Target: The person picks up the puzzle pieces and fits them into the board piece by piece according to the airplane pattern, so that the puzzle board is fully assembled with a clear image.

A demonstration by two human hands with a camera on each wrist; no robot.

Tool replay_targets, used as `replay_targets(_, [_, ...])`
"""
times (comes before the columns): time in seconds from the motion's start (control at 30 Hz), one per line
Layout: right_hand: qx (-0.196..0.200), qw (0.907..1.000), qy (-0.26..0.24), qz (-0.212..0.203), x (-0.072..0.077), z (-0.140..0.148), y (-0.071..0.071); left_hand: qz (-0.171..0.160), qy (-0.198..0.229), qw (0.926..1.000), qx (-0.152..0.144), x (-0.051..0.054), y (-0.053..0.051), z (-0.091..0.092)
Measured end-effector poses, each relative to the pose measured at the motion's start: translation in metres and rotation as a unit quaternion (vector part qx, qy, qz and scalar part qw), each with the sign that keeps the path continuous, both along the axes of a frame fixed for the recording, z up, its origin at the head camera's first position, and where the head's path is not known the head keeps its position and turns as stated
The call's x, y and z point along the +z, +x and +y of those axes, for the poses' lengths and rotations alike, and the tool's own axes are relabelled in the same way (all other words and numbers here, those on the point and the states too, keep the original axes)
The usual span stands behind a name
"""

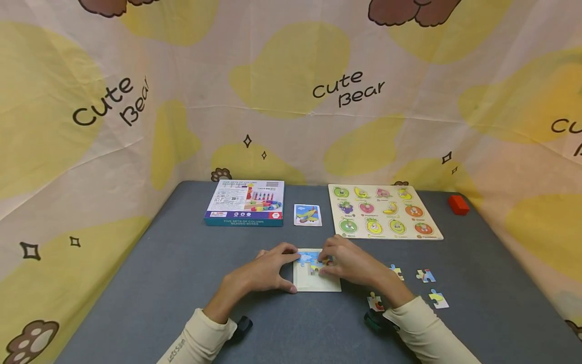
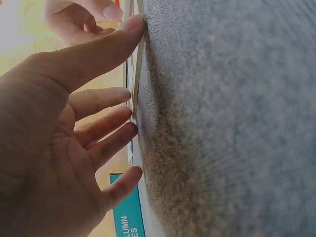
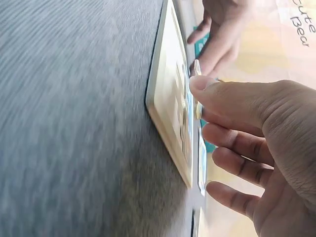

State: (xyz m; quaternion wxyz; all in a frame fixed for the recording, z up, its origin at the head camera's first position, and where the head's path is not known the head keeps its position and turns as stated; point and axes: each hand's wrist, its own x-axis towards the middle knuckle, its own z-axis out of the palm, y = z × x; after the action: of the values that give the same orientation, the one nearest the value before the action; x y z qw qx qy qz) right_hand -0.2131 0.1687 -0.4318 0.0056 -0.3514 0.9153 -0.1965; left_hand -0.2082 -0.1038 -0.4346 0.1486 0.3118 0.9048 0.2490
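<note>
A pale square puzzle board (image 1: 313, 284) lies in front of me, with blue sky pieces (image 1: 308, 257) along its far edge. My left hand (image 1: 268, 268) is at the board's left side, fingers extended; its thumb touches the near left corner, as the left wrist view also shows at the board's edge. Over the board, my right hand (image 1: 347, 260) pinches a jigsaw piece (image 3: 198, 110) between thumb and index finger, slightly above the surface. Its other fingers are loosely bent and partly hide the board's far right area.
Loose jigsaw pieces (image 1: 426, 275) lie to the right, some beside my right forearm. Behind the board are a small airplane picture card (image 1: 307, 215), a beaded-box set carton (image 1: 244, 203), a fruit board (image 1: 386, 212) and a red block (image 1: 458, 205). A printed cloth surrounds the grey table (image 1: 182, 268).
</note>
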Motion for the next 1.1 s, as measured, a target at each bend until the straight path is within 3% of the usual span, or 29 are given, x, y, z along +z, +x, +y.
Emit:
replay_targets(0.43, [0.016,0.9998,0.01,0.011,-0.001,-0.023,-0.003,0.004,-0.006,1.0,0.005,0.0,0.0,-0.001])
replay_targets(1.1, [0.013,0.9999,0.0,0.003,-0.006,-0.028,-0.001,0.006,-0.017,0.9998,0.004,-0.001,-0.001,-0.001])
